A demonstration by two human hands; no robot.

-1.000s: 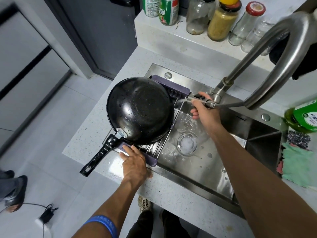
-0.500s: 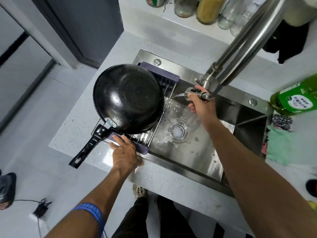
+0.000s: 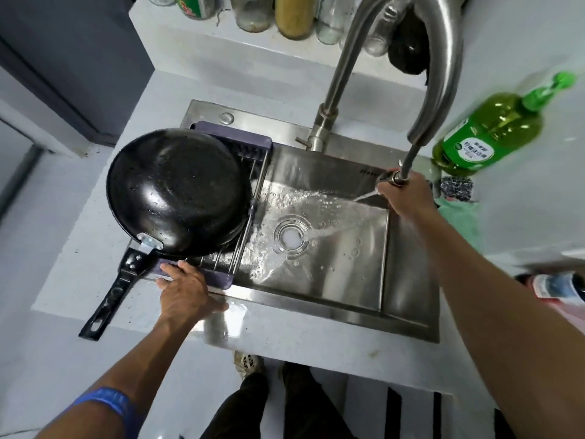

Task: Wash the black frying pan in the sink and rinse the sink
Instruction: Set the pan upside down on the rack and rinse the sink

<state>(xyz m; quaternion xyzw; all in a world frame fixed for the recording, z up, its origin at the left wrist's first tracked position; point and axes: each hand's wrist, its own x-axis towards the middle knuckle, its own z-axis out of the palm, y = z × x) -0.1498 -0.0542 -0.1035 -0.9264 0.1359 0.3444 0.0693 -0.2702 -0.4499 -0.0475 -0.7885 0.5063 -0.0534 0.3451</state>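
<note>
My right hand (image 3: 408,198) grips the pull-out spray head (image 3: 387,178), aiming water leftward across the sink (image 3: 354,280) toward the drain (image 3: 292,236) to flush it. The black frying pan (image 3: 177,191) rests upside down, draining on the rack (image 3: 234,147) at left; my left hand (image 3: 186,291) lies flat on the rack's near edge, steadying it.

I see a pale countertop (image 3: 79,248) holding a steel sink (image 3: 316,307), green detergent bottle (image 3: 487,134) and scouring pad (image 3: 456,187).
</note>
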